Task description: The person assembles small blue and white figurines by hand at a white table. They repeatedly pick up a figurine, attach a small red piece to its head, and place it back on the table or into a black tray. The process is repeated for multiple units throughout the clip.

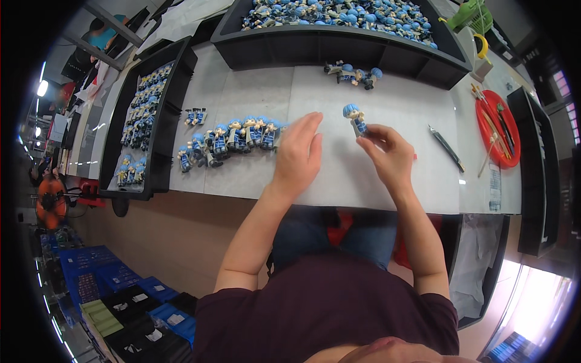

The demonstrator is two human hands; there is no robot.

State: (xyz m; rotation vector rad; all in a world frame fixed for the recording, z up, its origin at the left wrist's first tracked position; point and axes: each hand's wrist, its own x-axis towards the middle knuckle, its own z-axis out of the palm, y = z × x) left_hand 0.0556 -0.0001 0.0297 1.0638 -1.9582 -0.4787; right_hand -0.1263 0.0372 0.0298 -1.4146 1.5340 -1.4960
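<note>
While right hand (pixel 392 156) holds figurine (pixel 354 117), pale strip (pixel 495 190), rightward; print unreadable

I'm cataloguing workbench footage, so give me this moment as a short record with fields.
Right hand: pinching a blue-haired figurine
Left hand: open, by the right end of a figurine row
Far side: black bin of heaped figurines
Left side: black tray, more figurines inside
Right side: pen-like tool, red dish
</note>
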